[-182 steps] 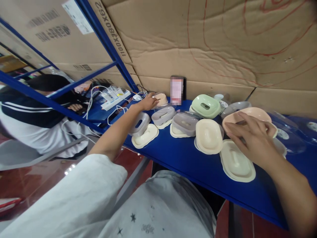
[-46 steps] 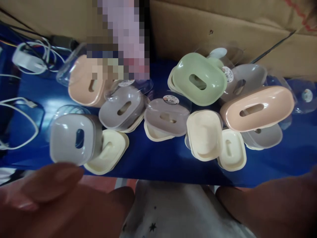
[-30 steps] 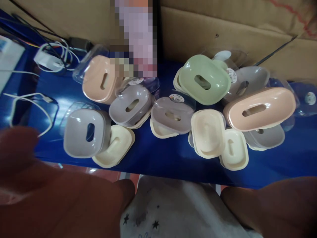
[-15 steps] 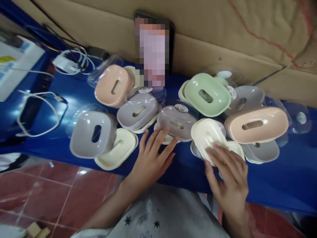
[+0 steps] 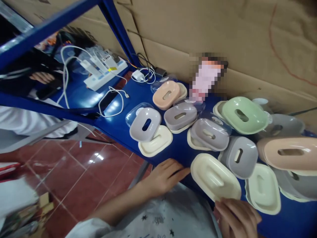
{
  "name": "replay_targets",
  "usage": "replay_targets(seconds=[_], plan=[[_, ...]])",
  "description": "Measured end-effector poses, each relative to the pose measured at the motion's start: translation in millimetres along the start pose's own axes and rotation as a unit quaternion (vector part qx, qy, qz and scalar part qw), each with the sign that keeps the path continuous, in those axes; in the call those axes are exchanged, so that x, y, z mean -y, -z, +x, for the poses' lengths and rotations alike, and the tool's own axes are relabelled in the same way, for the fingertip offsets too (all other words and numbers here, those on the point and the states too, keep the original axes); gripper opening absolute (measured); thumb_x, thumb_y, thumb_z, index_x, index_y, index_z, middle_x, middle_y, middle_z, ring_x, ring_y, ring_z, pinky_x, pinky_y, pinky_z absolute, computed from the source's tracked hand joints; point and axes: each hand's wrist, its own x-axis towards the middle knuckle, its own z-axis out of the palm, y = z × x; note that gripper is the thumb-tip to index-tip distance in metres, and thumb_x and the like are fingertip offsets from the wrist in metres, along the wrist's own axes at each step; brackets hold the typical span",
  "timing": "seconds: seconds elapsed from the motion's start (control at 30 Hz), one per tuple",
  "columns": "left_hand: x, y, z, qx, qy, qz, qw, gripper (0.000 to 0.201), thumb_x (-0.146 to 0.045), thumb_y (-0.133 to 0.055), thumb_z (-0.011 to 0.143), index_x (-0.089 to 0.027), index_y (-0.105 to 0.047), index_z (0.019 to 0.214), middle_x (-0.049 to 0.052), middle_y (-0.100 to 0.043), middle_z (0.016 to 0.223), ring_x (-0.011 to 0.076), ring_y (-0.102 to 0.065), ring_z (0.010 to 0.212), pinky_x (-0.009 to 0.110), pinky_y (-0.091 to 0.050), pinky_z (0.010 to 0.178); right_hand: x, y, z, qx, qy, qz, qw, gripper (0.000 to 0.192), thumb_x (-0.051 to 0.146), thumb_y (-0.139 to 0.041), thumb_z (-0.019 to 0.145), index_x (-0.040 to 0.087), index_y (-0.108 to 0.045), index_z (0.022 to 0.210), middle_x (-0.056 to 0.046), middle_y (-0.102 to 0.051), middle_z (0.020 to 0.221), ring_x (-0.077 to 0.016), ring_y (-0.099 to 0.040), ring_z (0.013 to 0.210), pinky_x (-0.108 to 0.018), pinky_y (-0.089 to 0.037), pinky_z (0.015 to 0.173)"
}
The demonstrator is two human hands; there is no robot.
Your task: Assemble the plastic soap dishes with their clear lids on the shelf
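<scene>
Cream tray (image 5: 210, 173) is at the front edge of the blue table (image 5: 180, 150), a raised ridge showing in its middle. Right hand (image 5: 236, 215) holds its near end, fingers curled at the rim. Left hand (image 5: 163, 178) has its fingers drawn close together, tips at the tray's left end; whether they touch or stop just short, cannot tell from this angle. Grey dish (image 5: 250, 155), slotted, lies just behind the tray; second cream tray (image 5: 264, 195) is to its right. Green dish (image 5: 256, 114) sits farther back. Phone (image 5: 208, 77) leans near the cardboard (image 5: 173, 29).
</scene>
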Motion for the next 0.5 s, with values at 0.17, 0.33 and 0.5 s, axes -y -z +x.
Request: replay_targets(seconds=[0.17,0.33,0.5], plan=[[4,-2.0,-34,-0.071,0.043,-0.080,0.993,0.031,-0.023,-0.040,0.115,-0.016,-0.065,0.098,0.000,-0.061,0.069,0.0132,-0.053,0.057,0.028,-0.042,0.055,4,-30,-14,0.050,-0.040,-0.006,0.998,0.024,0.003,-0.067,0.099,0.021,-0.076,0.113,-0.004,-0.074,0.098,-0.0187,-0.072,0.091,-0.038,-0.052,0.090],[-10,-31.2,-53,-0.021,-0.013,-0.108,0.994,0.060,-0.037,-0.022,0.115,-0.022,-0.054,0.067,-0.001,-0.047,0.054,0.0149,-0.039,0.047,0.032,-0.034,0.052,11,-38,-16,-0.022,-0.062,-0.025,0.998,0.010,0.015,-0.066,0.103,0.024,-0.069,0.099,-0.001,-0.063,0.085,-0.0193,-0.061,0.086,-0.039,-0.049,0.088],[-6,-73.4,-94,0.308,0.021,-0.065,0.949,0.052,-0.063,-0.051,0.104,-0.020,-0.078,0.095,0.009,-0.077,0.088,0.0250,-0.073,0.086,0.039,-0.056,0.088,43,-51,-72,0.060,0.020,0.091,0.994,0.054,0.040,-0.038,0.116,0.022,-0.051,0.066,0.001,-0.048,0.061,-0.0170,-0.048,0.064,-0.036,-0.044,0.071]])
